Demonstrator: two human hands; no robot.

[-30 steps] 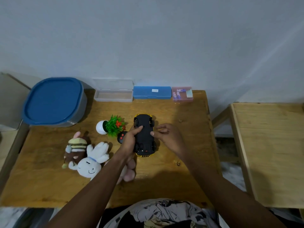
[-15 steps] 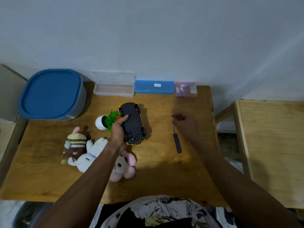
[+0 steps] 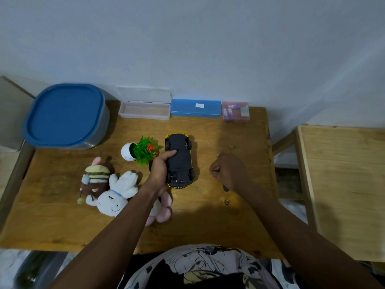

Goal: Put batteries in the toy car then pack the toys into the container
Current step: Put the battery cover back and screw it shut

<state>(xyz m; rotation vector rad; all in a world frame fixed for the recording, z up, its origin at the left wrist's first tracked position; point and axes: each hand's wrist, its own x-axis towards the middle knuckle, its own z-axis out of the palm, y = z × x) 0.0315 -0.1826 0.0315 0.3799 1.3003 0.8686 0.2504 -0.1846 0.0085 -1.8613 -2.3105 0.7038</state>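
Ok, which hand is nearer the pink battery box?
Right. The right hand sits below the pink battery box; the left hand is further left, gripping the toy car.

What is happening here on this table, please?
A person holds the toy car upside down on the wooden table with the left hand. The right hand is closed around a small screwdriver. The plush toys lie beside the car, unpacked, and the blue-lidded container is closed.

Wooden table (image 3: 239,222) against pale wall (image 3: 187,38)
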